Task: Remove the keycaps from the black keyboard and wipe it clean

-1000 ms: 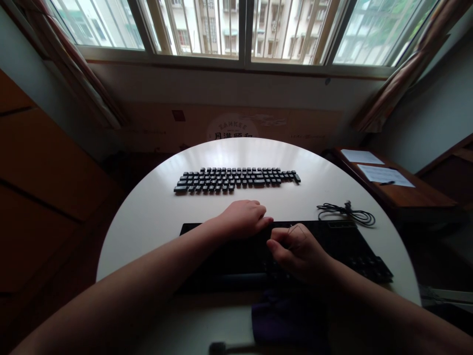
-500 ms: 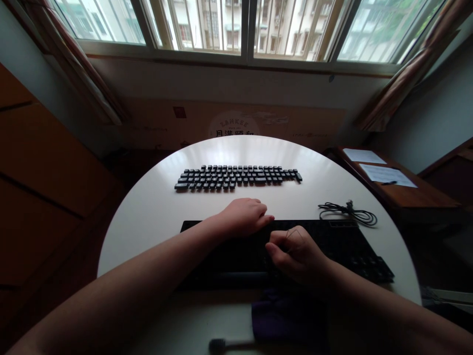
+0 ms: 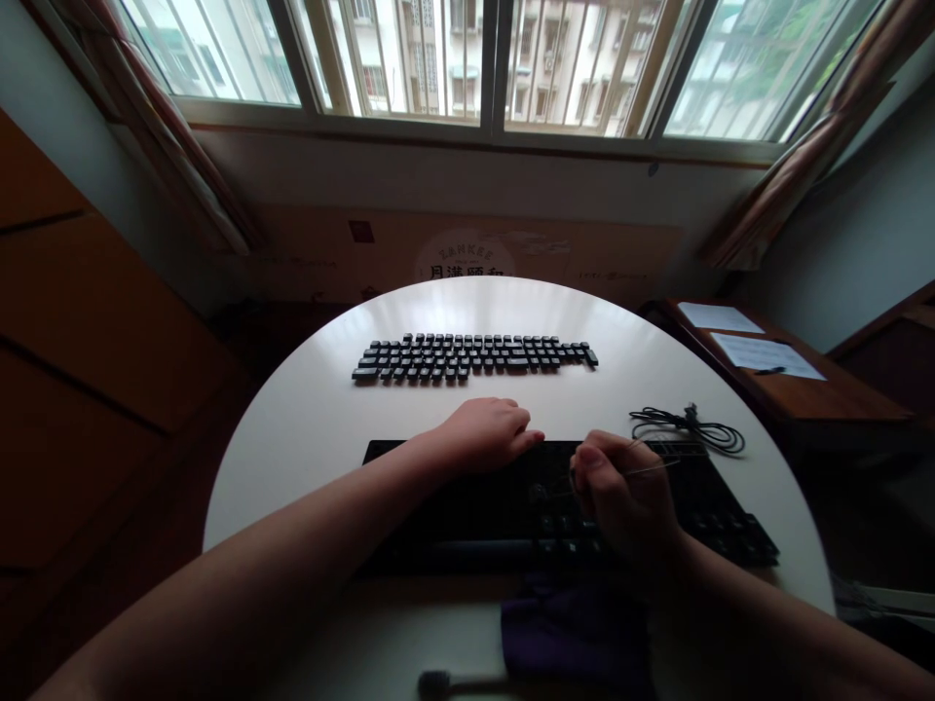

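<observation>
A black keyboard (image 3: 453,526) lies on the white round table, most of its keys off and some still on at the right. My left hand (image 3: 486,431) rests on its back edge, fingers curled over it. My right hand (image 3: 628,487) is closed around a thin wire keycap puller (image 3: 657,468), whose wire loops stick out on both sides. A small dark keycap (image 3: 539,493) appears at the left end of the wire, just over the keyboard; whether it is caught there I cannot tell. Removed keycaps (image 3: 474,356) stand in rows farther back.
A coiled black cable (image 3: 687,424) lies behind the keyboard at the right. Near the front edge are a purple cloth (image 3: 570,633) and a dark-bristled brush (image 3: 436,682). A wooden side table (image 3: 825,394) with papers and pens stands to the right.
My right hand has moved right and turned, bringing the puller's wire and a small dark keycap into sight. My left hand stays on the keyboard. The view has tipped slightly.
</observation>
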{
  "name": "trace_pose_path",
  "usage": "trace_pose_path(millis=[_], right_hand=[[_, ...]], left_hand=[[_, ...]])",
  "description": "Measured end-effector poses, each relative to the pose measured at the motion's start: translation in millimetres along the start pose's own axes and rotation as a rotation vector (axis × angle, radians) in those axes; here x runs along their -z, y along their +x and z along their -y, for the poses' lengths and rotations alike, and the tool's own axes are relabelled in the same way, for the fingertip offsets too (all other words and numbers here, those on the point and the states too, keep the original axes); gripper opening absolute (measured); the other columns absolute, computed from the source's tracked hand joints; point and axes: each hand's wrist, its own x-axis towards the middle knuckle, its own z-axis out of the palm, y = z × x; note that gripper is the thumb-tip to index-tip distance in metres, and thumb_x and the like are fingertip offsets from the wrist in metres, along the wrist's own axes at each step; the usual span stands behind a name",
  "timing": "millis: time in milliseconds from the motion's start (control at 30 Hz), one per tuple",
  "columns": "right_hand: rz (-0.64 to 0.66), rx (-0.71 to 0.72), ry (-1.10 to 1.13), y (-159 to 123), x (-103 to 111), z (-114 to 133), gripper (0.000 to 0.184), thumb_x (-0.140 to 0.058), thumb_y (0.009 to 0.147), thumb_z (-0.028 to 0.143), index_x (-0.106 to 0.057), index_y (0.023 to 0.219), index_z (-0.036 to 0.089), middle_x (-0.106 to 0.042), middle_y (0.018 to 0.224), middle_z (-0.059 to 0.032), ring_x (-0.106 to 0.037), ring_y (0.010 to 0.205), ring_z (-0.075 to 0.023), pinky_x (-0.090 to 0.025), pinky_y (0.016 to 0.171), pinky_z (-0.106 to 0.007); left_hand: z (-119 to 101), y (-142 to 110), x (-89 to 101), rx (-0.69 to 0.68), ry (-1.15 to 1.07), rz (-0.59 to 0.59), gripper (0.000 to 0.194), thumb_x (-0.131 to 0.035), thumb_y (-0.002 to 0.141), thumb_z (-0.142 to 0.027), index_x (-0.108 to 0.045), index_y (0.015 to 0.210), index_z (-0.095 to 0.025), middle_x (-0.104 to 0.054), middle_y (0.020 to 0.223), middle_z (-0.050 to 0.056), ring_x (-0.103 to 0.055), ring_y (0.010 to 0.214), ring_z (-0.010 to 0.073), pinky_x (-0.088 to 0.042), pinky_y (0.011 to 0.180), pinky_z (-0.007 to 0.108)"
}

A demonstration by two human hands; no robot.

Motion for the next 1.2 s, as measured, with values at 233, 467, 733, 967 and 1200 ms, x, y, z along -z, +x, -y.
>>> trace_pose_path(millis=[233, 467, 733, 967, 1200], right_hand=[[-0.055, 0.175, -0.244, 14, 18, 4, 0.032, -0.052, 0.095, 0.027, -0.053, 0.065, 0.019, -0.047, 0.049, 0.0048, -0.041, 0.042, -0.0090, -0.033, 0.043, -0.022], [0.014, 0.343, -0.319, 22, 26, 11, 0.020, -0.054, 0.094, 0.020, -0.057, 0.075, 0.019, -0.055, 0.059, 0.0032, -0.048, 0.049, -0.0099, -0.037, 0.049, -0.023], [0.087, 0.529, -0.634, 25, 22, 15, 0.019, -0.052, 0.095, 0.020, -0.057, 0.076, 0.018, -0.056, 0.062, 0.0002, -0.049, 0.055, -0.0124, -0.035, 0.055, -0.026], [-0.059, 0.606, -0.798, 22, 24, 28, 0.020, -0.052, 0.095, 0.018, -0.060, 0.077, 0.018, -0.060, 0.065, -0.0033, -0.055, 0.065, -0.0168, -0.040, 0.061, -0.028], [-0.119, 0.516, -0.857, 40, 32, 29, 0.026, -0.044, 0.100, 0.025, -0.064, 0.085, 0.018, -0.064, 0.097, -0.0116, -0.059, 0.090, -0.0246, -0.050, 0.073, -0.035]], left_hand=[[1, -6, 23.3, -0.035, -0.191, -0.070, 0.044, -0.032, 0.101, -0.044, -0.062, 0.083, -0.017, -0.065, 0.088, 0.005, -0.059, 0.077, 0.0190, -0.042, 0.068, 0.030], [-1, -14, 41.6, -0.100, -0.611, 0.044, 0.043, -0.033, 0.100, -0.047, -0.063, 0.095, -0.017, -0.067, 0.097, 0.004, -0.059, 0.087, 0.0175, -0.046, 0.078, 0.028], [-5, -9, 31.7, 0.011, -0.514, 0.041, 0.031, -0.040, 0.094, -0.038, -0.062, 0.090, -0.017, -0.066, 0.091, 0.003, -0.058, 0.082, 0.0182, -0.044, 0.070, 0.027], [-7, -11, 37.4, 0.080, -0.415, -0.103, 0.029, -0.038, 0.091, -0.034, -0.061, 0.083, -0.018, -0.067, 0.087, 0.003, -0.059, 0.079, 0.0188, -0.043, 0.065, 0.028], [16, -15, 56.6, 0.185, -0.461, -0.071, 0.032, -0.035, 0.090, -0.034, -0.061, 0.083, -0.017, -0.068, 0.089, 0.006, -0.061, 0.079, 0.0196, -0.046, 0.065, 0.029]])
